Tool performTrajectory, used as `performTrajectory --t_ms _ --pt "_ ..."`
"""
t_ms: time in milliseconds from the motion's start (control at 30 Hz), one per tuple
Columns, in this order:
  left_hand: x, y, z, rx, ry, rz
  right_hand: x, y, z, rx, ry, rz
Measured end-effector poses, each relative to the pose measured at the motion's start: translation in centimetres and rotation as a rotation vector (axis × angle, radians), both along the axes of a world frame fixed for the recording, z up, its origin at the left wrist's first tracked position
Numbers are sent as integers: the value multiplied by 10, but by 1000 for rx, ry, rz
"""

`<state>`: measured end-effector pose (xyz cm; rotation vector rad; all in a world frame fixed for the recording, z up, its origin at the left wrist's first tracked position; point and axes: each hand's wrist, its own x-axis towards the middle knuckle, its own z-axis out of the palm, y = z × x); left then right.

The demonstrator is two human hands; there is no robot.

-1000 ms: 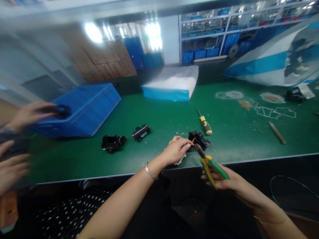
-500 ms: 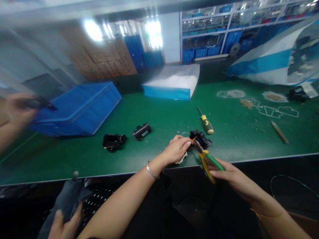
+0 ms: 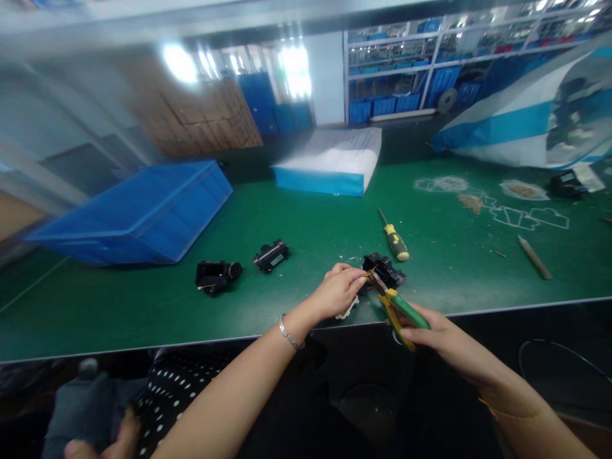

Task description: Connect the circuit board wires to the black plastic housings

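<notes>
My right hand (image 3: 425, 328) is wrapped round a pair of pliers (image 3: 401, 309) with green and yellow handles. Their jaws reach to thin wires beside an open black housing (image 3: 382, 269) near the table's front edge. Pinched in the fingers of my left hand (image 3: 342, 290) are the thin orange wires (image 3: 367, 274), right at the plier tips. Whether the jaws are closed on a wire is too small to tell. Under my left hand a pale flat gasket-like piece (image 3: 349, 309) partly shows. A yellow-and-black screwdriver (image 3: 396, 241) lies just behind the housing.
Two more black parts, an open housing (image 3: 217, 275) and a cylindrical piece (image 3: 271, 256), lie to the left. Behind them stands a blue bin (image 3: 143, 210). A white-and-blue bag (image 3: 329, 162), clear gaskets (image 3: 514, 217) and a pen-like stick (image 3: 534, 258) are farther off. Another person's hand (image 3: 108, 443) is at lower left.
The other person's hand holding a dark object over the blue bin has gone from view. Their lower hand has shifted left and down. My hands and the pliers stay almost in place.
</notes>
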<state>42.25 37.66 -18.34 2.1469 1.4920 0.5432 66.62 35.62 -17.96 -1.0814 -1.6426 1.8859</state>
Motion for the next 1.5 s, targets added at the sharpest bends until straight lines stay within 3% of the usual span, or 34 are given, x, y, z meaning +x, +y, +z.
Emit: performTrajectory --t_ms 633,1000,1233,1433,1500 --pt "-3 3 -6 28 12 -12 2 19 -5 339 -241 54" --pt "-3 4 -8 38 6 -17 2 26 4 246 -261 102" --pt "-1 4 -5 31 0 -14 -2 33 -3 311 -285 125" --pt "-2 5 -5 49 11 -20 -7 33 -5 143 -317 154" --pt "-2 5 -6 61 16 -30 -8 33 -6 213 -349 154"
